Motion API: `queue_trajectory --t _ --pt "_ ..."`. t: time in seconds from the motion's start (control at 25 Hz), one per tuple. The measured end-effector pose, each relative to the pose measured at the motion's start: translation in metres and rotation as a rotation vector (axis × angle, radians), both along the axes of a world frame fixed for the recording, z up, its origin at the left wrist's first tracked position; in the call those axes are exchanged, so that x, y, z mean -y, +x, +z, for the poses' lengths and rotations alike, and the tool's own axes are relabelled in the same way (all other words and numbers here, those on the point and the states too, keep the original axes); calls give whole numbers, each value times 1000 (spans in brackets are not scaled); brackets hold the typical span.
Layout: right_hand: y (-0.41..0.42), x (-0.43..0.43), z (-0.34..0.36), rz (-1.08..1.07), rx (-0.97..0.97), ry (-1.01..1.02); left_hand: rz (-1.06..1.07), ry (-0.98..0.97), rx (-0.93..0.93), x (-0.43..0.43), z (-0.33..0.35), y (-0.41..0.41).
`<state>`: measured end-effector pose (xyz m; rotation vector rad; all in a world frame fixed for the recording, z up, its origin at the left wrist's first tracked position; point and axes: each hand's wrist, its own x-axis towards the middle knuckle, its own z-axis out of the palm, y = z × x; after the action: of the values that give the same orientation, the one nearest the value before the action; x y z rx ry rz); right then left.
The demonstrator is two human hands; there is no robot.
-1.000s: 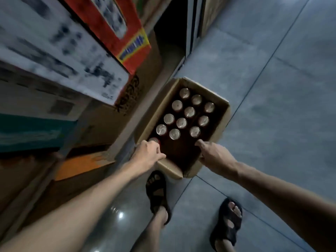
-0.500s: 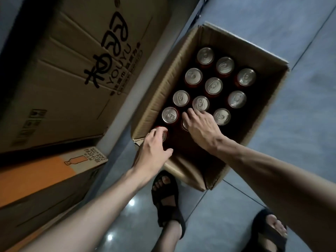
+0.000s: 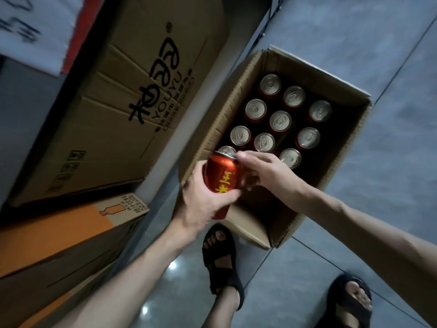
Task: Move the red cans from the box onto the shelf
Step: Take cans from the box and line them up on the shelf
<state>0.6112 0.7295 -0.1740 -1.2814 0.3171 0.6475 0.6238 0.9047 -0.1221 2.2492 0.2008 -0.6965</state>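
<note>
Red can [image 3: 222, 176] now lifted in left hand [image 3: 201, 202], beside "YOUYU" carton [image 3: 132, 67].

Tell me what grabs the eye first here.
The red can with yellow lettering, gripped in the left hand at centre frame, over the near end of the open cardboard box. Behind it, upright cans show silver tops in rows inside the box, which sits on the grey floor. The right hand reaches in beside the held can; whether its fingers hold anything is hidden.
</note>
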Motion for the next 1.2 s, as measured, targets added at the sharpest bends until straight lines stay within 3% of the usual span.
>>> queue_trajectory --t 0.04,0.08,0.16,0.24,0.32,0.48,0.68,0.8,1.0,1.12,1.2 --pt "-1 -10 -11 18 73 -134 90 -26 -47 -11 4 1" --pt "-3 -19 -28 149 257 -410 180 -68 -92 -23 8 2" --pt "-6 -44 -59 580 704 -861 332 -149 -157 -44 11 4" --pt "-5 -67 -84 912 939 -995 405 -192 -186 -58 8 6" --pt "-2 -81 -97 963 1052 -1104 435 -201 -183 -63 4 5" --pt "1 -94 -112 804 1081 -1258 479 -214 -191 -68 -2 1" --pt "-2 -92 -112 774 1084 -1226 467 -194 -189 -67 -4 -5" --pt "-15 -75 -91 735 983 -1101 470 -212 -186 -61 0 -9" --pt "-36 -8 19 100 474 -798 421 -332 -273 -23 40 -18" --pt "-35 53 110 -265 153 -410 340 -450 -325 12 98 -12" --pt "-33 92 173 -376 83 -228 280 -539 -348 36 152 -7"
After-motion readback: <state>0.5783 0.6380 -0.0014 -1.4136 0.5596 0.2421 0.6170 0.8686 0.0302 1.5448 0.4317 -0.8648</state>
